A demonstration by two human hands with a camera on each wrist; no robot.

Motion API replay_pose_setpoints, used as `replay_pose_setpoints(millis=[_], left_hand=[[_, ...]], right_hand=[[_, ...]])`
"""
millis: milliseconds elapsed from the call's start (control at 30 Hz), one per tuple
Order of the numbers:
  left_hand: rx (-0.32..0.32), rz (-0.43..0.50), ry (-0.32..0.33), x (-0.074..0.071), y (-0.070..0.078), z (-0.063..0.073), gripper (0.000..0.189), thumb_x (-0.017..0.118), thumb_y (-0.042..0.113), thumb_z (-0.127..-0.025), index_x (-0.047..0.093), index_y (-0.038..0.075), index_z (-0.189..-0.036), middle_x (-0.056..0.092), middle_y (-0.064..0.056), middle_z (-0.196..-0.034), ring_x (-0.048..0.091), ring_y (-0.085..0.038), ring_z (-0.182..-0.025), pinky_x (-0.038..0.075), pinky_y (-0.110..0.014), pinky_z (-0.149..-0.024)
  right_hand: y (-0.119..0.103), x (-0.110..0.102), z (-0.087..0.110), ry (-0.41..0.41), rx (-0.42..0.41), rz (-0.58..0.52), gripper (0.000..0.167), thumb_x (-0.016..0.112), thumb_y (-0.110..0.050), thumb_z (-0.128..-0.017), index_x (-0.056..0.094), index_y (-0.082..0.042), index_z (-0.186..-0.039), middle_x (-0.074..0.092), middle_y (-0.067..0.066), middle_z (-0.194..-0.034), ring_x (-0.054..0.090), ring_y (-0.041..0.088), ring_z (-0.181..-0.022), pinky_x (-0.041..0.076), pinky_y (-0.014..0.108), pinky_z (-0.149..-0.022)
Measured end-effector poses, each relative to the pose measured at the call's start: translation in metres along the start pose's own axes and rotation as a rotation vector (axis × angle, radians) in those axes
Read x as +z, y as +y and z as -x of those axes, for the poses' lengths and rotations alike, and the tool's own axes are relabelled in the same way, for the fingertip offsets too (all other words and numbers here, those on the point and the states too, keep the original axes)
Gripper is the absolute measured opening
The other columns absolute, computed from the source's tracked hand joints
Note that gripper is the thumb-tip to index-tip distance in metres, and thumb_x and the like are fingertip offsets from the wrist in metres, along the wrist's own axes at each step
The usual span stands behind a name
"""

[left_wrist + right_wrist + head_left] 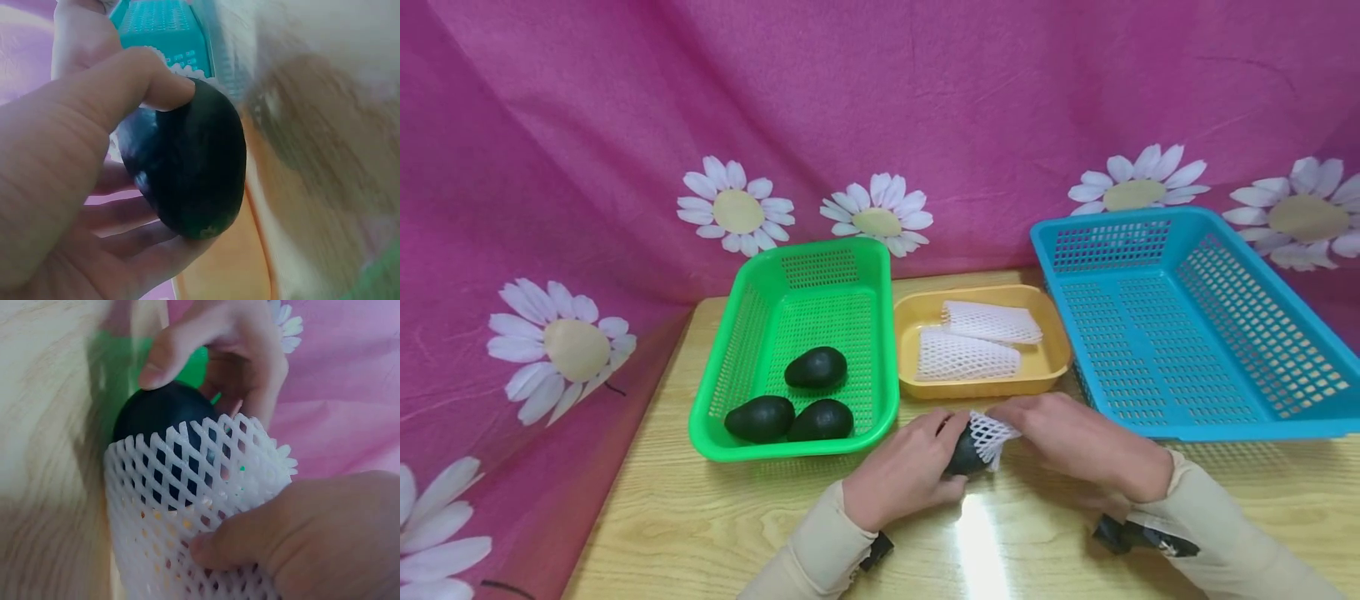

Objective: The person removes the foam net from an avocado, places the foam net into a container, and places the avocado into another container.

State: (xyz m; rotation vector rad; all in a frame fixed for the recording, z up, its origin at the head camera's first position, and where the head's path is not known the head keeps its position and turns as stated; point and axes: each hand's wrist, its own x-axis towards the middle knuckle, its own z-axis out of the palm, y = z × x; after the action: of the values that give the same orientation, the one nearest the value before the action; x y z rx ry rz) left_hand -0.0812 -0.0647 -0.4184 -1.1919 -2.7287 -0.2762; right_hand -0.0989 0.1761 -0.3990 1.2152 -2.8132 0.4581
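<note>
My left hand (913, 467) grips a dark avocado (187, 162), thumb on one side and fingers round the other. Over the avocado's far end sits the open mouth of a white foam net sleeve (181, 481). My right hand (1082, 442) pinches that sleeve, its thumb pressed on the mesh in the right wrist view. Both hands are low over the table, in front of a yellow tray (985, 389). Two more white foam net sleeves (968, 356) lie flat in this tray.
To the left, a green basket (887, 392) holds three avocados (816, 367) near its front. A blue basket (1180, 333) stands on the right of the wooden table (647, 508). Behind hangs a pink cloth (850, 100) with daisies.
</note>
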Motion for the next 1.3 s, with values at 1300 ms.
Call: replay_pose_setpoints(millis=[1300], left_hand=[[-0.023, -0.006, -0.086, -0.002, -0.003, 0.0, 0.058, 0.083, 0.028, -0.081, 0.059, 0.005, -0.128, 0.069, -0.004, -0.112, 0.07, -0.013, -0.098, 0.059, -0.025, -0.09]], right_hand=[[0.004, -0.031, 0.006, 0.182, -0.074, 0.103, 0.052, 0.082, 0.01, -0.073, 0.072, -0.009, -0.121, 0.078, 0.005, -0.11, 0.076, 0.024, -0.095, 0.064, 0.04, -0.079]])
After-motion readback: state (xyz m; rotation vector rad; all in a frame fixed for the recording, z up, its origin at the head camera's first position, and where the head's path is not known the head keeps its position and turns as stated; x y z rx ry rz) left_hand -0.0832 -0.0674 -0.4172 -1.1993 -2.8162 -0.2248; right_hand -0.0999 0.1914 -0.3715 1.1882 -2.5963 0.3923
